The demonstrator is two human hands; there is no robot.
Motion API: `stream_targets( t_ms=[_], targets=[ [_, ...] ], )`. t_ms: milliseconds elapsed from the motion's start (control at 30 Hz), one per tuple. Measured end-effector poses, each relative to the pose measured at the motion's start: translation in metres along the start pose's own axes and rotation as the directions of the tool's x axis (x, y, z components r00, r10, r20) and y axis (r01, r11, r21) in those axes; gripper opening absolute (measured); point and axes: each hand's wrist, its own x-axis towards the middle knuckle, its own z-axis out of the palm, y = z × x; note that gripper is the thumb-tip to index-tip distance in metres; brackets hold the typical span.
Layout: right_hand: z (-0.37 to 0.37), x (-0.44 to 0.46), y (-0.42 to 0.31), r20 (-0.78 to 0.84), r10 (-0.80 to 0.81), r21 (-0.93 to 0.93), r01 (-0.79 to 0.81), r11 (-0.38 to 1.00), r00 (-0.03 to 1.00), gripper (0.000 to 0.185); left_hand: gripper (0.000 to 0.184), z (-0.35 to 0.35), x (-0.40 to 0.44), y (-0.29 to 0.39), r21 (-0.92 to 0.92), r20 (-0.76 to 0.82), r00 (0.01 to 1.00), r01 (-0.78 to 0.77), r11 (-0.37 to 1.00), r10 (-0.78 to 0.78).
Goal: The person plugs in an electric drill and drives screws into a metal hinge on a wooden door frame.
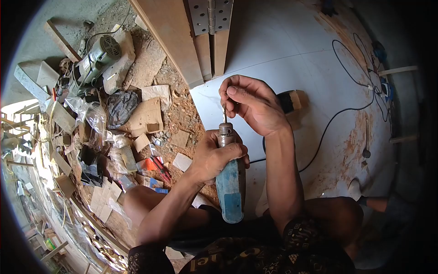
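Observation:
My left hand [212, 157] is wrapped round the front of a worn blue power drill [232, 187], just below its metal chuck [225, 129]. The drill points away from me, its rounded blue back end towards my body. A thin drill bit [224, 114] stands out of the chuck. Around the bit's far end, the thumb and fingers of my right hand [253, 100] are pinched together. The very tip of the bit is hidden by those fingers.
A wooden frame with a metal hinge [211, 17] stands ahead. On the left lie a grey motor tool [102, 52], cardboard [145, 114], plastic bags [122, 107] and red-handled pliers [160, 169]. A black cable [328, 123] crosses the pale floor at right, near a hammer-like tool [366, 141].

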Motion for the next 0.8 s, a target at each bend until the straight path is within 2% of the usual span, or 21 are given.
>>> stream_targets(
  t_ms=[133,267,333,433,567,667,733,800],
  targets=[
    [0.005,-0.002,0.005,0.019,0.065,-0.017,-0.064,0.998,0.998,0.016,0.013,-0.002,-0.005,0.000,0.048,-0.015,1.000,-0.012,0.999,0.012],
    [0.002,-0.003,0.011,0.068,0.124,-0.047,-0.121,0.992,0.990,0.018,0.013,-0.006,-0.007,-0.005,0.022,0.010,0.999,-0.040,0.999,0.039],
    [0.002,-0.005,0.011,0.081,0.149,0.033,-0.152,0.988,0.986,0.020,0.012,-0.008,-0.007,-0.006,0.025,0.027,0.999,-0.043,0.999,0.042],
    [0.000,-0.004,0.008,0.133,0.175,-0.004,-0.176,0.984,0.976,0.022,0.012,-0.007,-0.009,-0.003,0.039,0.022,0.999,-0.048,0.998,0.047],
    [-0.003,0.000,0.010,0.217,0.169,-0.042,-0.164,0.986,0.961,0.022,0.011,-0.008,-0.011,0.003,0.035,0.049,0.997,-0.069,0.997,0.067],
    [-0.001,0.002,0.017,0.207,0.102,-0.015,-0.101,0.995,0.973,0.023,0.011,-0.010,-0.010,0.004,0.021,0.072,0.994,-0.080,0.997,0.079],
    [0.004,0.002,0.016,0.119,0.092,0.106,-0.105,0.989,0.989,0.025,0.010,-0.011,-0.009,0.003,-0.060,0.076,0.996,-0.041,0.997,0.046],
    [0.006,0.004,0.017,0.140,0.070,0.123,-0.087,0.989,0.988,0.026,0.011,-0.012,-0.006,0.004,-0.023,0.078,0.996,-0.044,0.999,0.046]
  ],
)
